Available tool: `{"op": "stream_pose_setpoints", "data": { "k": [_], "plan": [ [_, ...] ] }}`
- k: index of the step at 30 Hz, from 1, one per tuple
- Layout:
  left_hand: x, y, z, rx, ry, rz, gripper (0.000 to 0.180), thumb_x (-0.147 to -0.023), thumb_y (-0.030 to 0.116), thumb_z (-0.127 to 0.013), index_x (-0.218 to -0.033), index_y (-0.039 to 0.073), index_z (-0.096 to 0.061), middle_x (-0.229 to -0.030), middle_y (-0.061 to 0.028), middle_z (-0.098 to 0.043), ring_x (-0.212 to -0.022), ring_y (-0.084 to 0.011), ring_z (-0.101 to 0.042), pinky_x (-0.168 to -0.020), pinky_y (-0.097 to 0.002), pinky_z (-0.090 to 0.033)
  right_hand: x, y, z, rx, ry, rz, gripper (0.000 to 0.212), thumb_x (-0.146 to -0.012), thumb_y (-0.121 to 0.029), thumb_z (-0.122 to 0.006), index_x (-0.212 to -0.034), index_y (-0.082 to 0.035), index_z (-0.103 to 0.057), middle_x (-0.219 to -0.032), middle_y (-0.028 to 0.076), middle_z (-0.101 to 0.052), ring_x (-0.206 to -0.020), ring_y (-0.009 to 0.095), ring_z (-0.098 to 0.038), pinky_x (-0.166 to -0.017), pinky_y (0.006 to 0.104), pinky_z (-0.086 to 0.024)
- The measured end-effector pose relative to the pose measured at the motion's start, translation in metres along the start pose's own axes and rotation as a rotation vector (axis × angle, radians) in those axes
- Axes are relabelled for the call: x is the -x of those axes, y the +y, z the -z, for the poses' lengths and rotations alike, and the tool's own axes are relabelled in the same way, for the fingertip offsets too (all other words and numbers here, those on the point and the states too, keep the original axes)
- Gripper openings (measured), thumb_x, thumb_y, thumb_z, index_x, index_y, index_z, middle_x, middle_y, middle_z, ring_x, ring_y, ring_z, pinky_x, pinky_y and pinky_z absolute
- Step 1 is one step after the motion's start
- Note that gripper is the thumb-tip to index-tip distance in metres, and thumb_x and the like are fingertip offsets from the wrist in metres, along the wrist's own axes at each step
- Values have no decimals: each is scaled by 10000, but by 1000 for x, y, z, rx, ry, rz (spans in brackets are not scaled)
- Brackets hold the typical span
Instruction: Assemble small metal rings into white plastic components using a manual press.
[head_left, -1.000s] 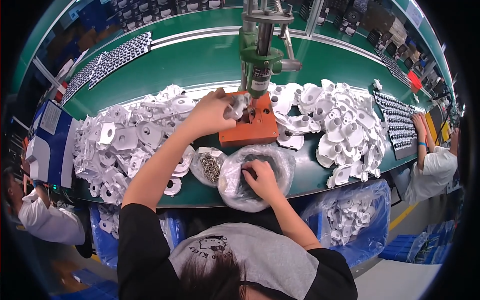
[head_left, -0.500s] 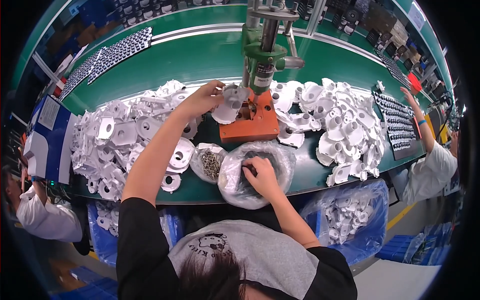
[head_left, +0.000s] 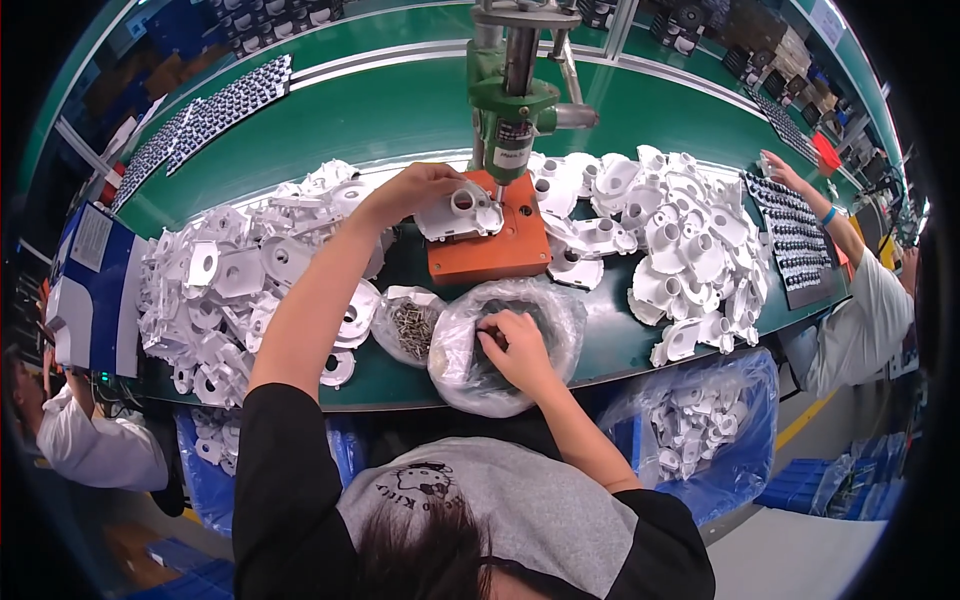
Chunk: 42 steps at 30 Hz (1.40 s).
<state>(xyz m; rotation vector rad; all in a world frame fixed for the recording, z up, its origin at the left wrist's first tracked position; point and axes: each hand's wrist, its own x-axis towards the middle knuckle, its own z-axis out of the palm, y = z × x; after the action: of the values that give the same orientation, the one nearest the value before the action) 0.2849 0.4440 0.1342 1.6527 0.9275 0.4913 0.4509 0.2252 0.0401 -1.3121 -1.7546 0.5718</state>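
My left hand [head_left: 412, 192] grips the upper left edge of a white plastic housing [head_left: 452, 218] with a round tube stub. The housing sits on the orange fixture block [head_left: 490, 258], beneath the spindle of a green drill-press-like machine [head_left: 510, 125]. Inside a clear plastic bag [head_left: 455, 375] at the table's near edge is my right hand [head_left: 517, 352], its fingers pinched together. What those fingertips hold, if anything, is too hidden to make out. Left of that bag, a smaller bag holds several metal screws [head_left: 413, 328].
Heaps of white plastic parts lie left [head_left: 240, 270] and right [head_left: 690, 250] of the fixture. Blue lined bins [head_left: 740, 470] stand below the table edge. A blue-and-white machine [head_left: 95, 290] is at far left. A co-worker's arm [head_left: 840, 230] reaches over a black tray [head_left: 795, 245] at right.
My left hand has brought the housing from a tilted position beside the fixture to lying on it under the spindle. My right hand stays in the bag. The co-worker's hand has shifted left.
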Motion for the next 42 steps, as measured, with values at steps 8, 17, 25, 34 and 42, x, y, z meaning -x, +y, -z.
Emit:
{"op": "stream_pose_setpoints", "data": {
  "k": [8,17,25,34,42],
  "plan": [
    [-14,-25,-28,-642,525,-532,148,-796,196,-648,-919,114,-648,-1056,-91,-535,-1042,-274,-495,-880,-396,-349,-2,-3,1,-5,-11,9,113,-785,-79,-641,-879,-51,-585,-759,31,-557,-628,182,-529,-736,315,-365],
    [53,-11,-52,-824,325,-531,447,-806,358,-624,-1067,0,-563,-1181,-184,-537,-1113,-365,-496,-953,-467,-374,-1,-1,1,16,-7,17,121,-770,-80,-636,-877,-56,-586,-785,50,-572,-661,219,-536,-714,330,-370],
    [58,-42,-88,-1045,454,-643,718,-665,397,-742,-1152,-62,-480,-1228,-279,-480,-1178,-412,-450,-1034,-476,-330,-45,-12,44,-186,177,-72,114,-816,-68,-630,-910,-4,-622,-801,49,-614,-722,121,-560,-678,244,-449],
    [56,-46,-95,-914,550,-674,630,-653,354,-756,-1092,-40,-536,-1187,-241,-528,-1156,-367,-482,-1018,-457,-357,-156,35,46,123,90,-4,165,-788,-73,-633,-828,80,-587,-923,140,-568,-855,254,-576,-776,329,-453],
    [61,-33,-85,-947,500,-595,570,-667,372,-745,-1075,17,-563,-1171,-200,-557,-1140,-344,-515,-970,-432,-409,-158,45,37,194,114,31,173,-751,-119,-653,-818,40,-632,-987,165,-592,-913,327,-579,-795,370,-465]
  ]
}}
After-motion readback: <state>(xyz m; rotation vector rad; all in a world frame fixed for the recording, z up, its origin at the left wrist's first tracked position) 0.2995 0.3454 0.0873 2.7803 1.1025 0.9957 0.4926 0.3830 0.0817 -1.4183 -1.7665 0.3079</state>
